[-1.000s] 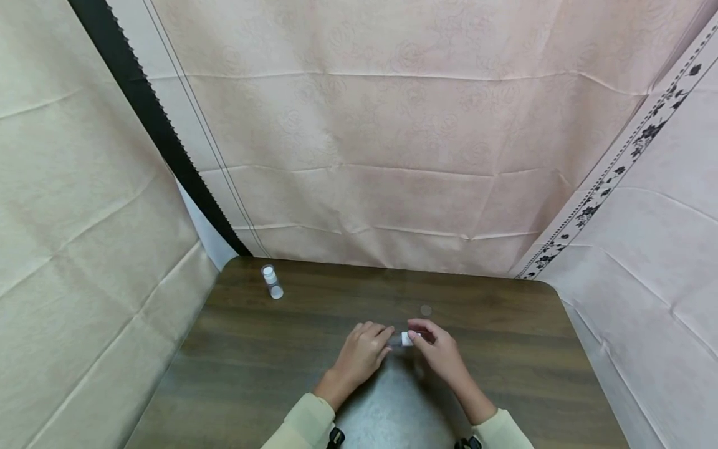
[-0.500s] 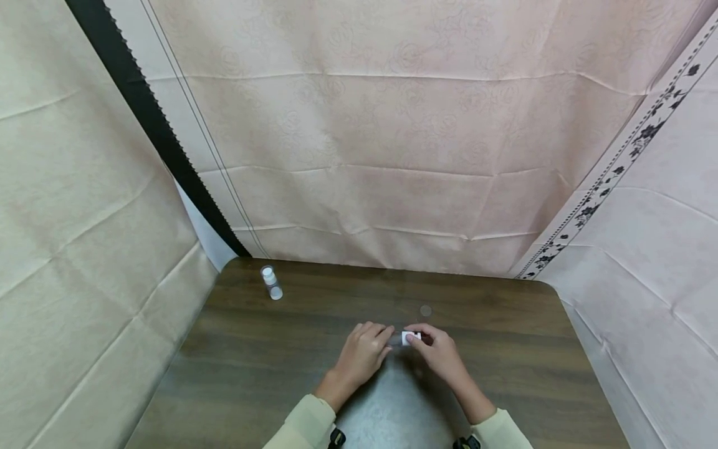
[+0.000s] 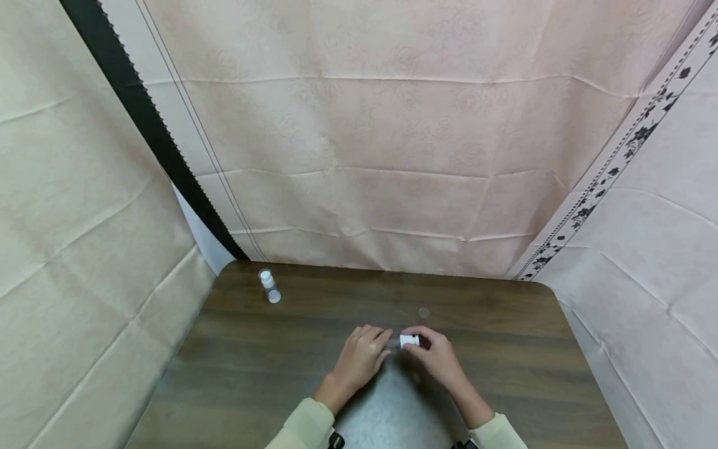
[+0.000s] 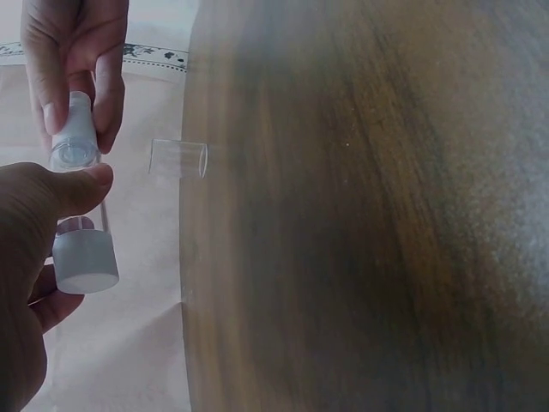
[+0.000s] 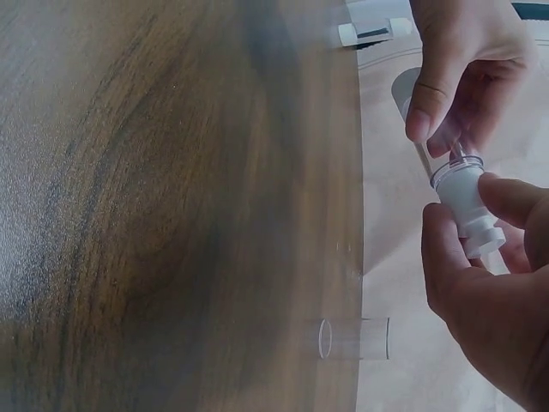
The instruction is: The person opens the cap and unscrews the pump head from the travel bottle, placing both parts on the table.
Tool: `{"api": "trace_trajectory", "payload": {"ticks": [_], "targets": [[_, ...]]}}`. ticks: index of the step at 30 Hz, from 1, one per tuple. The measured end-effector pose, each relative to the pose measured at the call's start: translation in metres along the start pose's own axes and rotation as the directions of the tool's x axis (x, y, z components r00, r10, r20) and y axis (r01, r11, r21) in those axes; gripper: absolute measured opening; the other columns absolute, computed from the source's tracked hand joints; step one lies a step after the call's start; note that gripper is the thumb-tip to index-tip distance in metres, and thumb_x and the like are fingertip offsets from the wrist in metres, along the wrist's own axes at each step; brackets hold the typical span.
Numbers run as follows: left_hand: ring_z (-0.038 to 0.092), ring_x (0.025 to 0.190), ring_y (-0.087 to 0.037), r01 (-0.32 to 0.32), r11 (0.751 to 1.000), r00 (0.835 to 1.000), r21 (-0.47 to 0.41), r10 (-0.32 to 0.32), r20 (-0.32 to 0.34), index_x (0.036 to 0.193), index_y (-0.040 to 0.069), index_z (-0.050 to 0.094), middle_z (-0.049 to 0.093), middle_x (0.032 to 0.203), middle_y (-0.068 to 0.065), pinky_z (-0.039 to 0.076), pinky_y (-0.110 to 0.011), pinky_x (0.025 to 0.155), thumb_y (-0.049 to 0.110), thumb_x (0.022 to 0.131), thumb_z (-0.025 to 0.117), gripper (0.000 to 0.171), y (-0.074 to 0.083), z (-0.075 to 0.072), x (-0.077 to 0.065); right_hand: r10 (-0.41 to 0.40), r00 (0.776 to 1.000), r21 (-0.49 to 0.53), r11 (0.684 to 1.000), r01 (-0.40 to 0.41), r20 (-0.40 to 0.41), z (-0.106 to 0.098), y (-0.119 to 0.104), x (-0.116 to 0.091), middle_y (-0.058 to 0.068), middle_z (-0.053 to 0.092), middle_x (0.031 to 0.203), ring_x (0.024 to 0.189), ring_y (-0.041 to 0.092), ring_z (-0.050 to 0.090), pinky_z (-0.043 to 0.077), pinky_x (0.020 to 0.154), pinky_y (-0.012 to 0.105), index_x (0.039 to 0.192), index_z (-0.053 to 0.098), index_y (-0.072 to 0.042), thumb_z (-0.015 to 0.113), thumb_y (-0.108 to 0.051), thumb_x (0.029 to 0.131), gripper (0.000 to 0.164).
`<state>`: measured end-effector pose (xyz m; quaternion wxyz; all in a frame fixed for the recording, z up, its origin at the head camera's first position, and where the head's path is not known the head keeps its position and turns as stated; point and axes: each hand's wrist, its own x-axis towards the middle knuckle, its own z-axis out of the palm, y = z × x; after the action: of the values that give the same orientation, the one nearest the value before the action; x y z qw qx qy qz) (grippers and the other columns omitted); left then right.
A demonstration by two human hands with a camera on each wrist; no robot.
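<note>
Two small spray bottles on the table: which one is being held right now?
The bottle at the middle, held between the left hand and the right hand. The other bottle stands untouched near the table's far left corner.

Cloth-draped recording booth (image 3: 392,156) around wooden table (image 3: 252,362)

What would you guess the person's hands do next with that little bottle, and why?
Probably twist the white pump top a little against the clear bottle. The right hand pinches the top, the left hand grips the body, and the clear cap already lies apart on the table.
</note>
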<state>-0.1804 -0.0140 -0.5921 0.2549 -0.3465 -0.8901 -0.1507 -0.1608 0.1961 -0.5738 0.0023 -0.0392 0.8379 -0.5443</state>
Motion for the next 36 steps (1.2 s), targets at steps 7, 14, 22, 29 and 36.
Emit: {"api": "trace_trajectory", "payload": {"ticks": [7, 14, 22, 29, 36], "targets": [[0.069, 0.094, -0.014, 0.005, 1.000, 1.000, 0.007, -0.005, 0.024, 0.121, 0.012, 0.076, 0.076, 0.107, -0.001, 0.056, -0.030, 0.079, 0.027, 0.086, 0.086, 0.039, 0.0006, -0.0010, -0.0009, 0.018, 1.000, 0.038, 0.999, -0.018, 0.000, 0.0021, -0.0034, -0.0015, 0.010, 0.072, 0.113, 0.097, 0.018, 0.065, 0.054, 0.077, 0.020, 0.111, 0.075, -0.010, 0.078, -0.004, 0.090, 0.022], [0.069, 0.095, -0.014, 0.023, 1.000, 0.999, -0.001, -0.022, 0.048, 0.122, 0.013, 0.076, 0.076, 0.108, 0.000, 0.056, -0.031, 0.081, 0.027, 0.087, 0.085, 0.039, 0.0018, -0.0022, -0.0007, 0.025, 1.000, 0.075, 0.997, -0.025, -0.002, 0.0019, -0.0019, -0.0028, 0.012, 0.070, 0.124, 0.112, 0.025, 0.066, 0.056, 0.088, 0.025, 0.118, 0.073, -0.009, 0.078, -0.003, 0.090, 0.029], [0.069, 0.095, -0.014, 0.012, 1.000, 1.000, 0.004, -0.012, 0.021, 0.122, 0.012, 0.076, 0.076, 0.108, -0.001, 0.056, -0.031, 0.080, 0.026, 0.086, 0.086, 0.040, 0.0013, -0.0013, 0.0002, 0.021, 0.999, 0.053, 0.998, -0.020, -0.032, 0.0003, -0.0023, 0.0003, 0.014, 0.068, 0.131, 0.120, 0.027, 0.065, 0.055, 0.100, 0.038, 0.128, 0.070, -0.014, 0.077, -0.016, 0.094, 0.035], [0.069, 0.094, -0.014, 0.001, 1.000, 1.000, 0.026, -0.001, 0.013, 0.120, 0.011, 0.076, 0.076, 0.108, -0.001, 0.056, -0.030, 0.079, 0.027, 0.085, 0.087, 0.040, 0.0018, 0.0007, -0.0012, 0.049, 0.998, -0.038, 0.998, -0.051, -0.051, 0.0040, 0.0002, 0.0046, 0.006, 0.073, 0.114, 0.104, 0.016, 0.065, 0.053, 0.087, 0.025, 0.119, 0.075, -0.015, 0.074, -0.023, 0.097, 0.024], [0.069, 0.093, -0.013, -0.004, 0.999, 1.000, 0.041, 0.004, 0.001, 0.119, 0.012, 0.076, 0.076, 0.106, -0.001, 0.055, -0.029, 0.078, 0.028, 0.085, 0.087, 0.039, 0.0033, 0.0011, 0.0005, 0.060, 0.997, -0.065, 0.996, -0.063, -0.049, 0.0032, -0.0001, 0.0050, 0.001, 0.068, 0.092, 0.079, 0.012, 0.058, 0.050, 0.067, 0.023, 0.105, 0.077, -0.015, 0.071, -0.018, 0.099, 0.009]]}}
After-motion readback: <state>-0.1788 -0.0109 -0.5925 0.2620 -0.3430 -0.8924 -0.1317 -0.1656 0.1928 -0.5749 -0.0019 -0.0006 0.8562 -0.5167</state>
